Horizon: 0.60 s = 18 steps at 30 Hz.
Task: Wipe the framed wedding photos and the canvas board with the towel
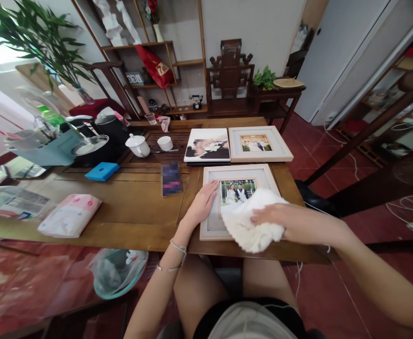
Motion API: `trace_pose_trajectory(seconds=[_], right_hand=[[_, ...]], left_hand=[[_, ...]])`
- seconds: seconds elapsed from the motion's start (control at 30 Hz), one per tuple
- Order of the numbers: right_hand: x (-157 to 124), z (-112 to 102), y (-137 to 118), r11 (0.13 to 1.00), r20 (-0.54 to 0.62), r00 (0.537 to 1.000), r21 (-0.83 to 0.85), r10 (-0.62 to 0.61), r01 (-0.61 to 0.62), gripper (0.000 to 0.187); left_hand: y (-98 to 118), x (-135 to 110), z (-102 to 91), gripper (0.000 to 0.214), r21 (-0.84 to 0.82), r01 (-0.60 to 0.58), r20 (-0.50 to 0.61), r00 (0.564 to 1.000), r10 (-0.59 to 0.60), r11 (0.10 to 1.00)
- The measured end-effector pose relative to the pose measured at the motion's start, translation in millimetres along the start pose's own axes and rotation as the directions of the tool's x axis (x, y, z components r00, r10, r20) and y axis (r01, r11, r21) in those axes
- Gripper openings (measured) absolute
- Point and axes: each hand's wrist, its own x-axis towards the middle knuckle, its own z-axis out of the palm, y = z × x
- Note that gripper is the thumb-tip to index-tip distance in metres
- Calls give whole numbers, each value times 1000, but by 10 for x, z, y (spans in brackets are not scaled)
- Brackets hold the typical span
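Observation:
A framed photo (pixel 273 176) with a pale wooden border lies flat at the table's front edge, showing two people outdoors. On its left border rests my left hand (pixel 203 201), fingers stretched out flat against the frame. My right hand (pixel 273 217) grips a bunched white cloth (pixel 250 230) and presses it over the lower right of the picture. The cloth covers part of the photo and the frame's lower right corner. Just behind lie a second framed photo (pixel 284 143) and a white-edged photo album (pixel 206 134), side by side.
On the wooden table (pixel 139 188) are a dark, blurred-out phone-sized item (pixel 171 179), blue box (pixel 102 171), tissue pack (pixel 70 215), white teapot (pixel 137 146), cup (pixel 165 143) and black kettle (pixel 111 132). A lined bin (pixel 119 273) stands below left. A dark chair (pixel 386 183) is at right.

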Motion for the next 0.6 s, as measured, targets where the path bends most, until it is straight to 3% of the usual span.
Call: trace_pose_trajectory(seconds=[0.1,0.17,0.27,0.33,0.47,0.6], right_hand=[[153,-96,403,989,-84,989,-72,126,-132,66],[339,-109,590,957,-223,952,-151,211,-248,67],[613,-43,690,890,-406,879,-263,249,-373,60],[709,45,620,858,-429,875,-339,223,-385,56],[560,218,173,839,-276,938,-442,209,-317,42],[149,222,-372,912,-22,962,-313,273,-266,38]], left_hand=[[17,8,-8,46,0,-7,17,1000,7,1000],[18,12,-9,47,5,-1,17,1000,1,1000],[8,14,-6,47,8,0,5,1000,0,1000],[3,14,-4,46,8,2,0,1000,-2,1000],[8,15,0,47,8,2,-4,1000,-2,1000],[14,19,4,48,17,0,-3,1000,0,1000]])
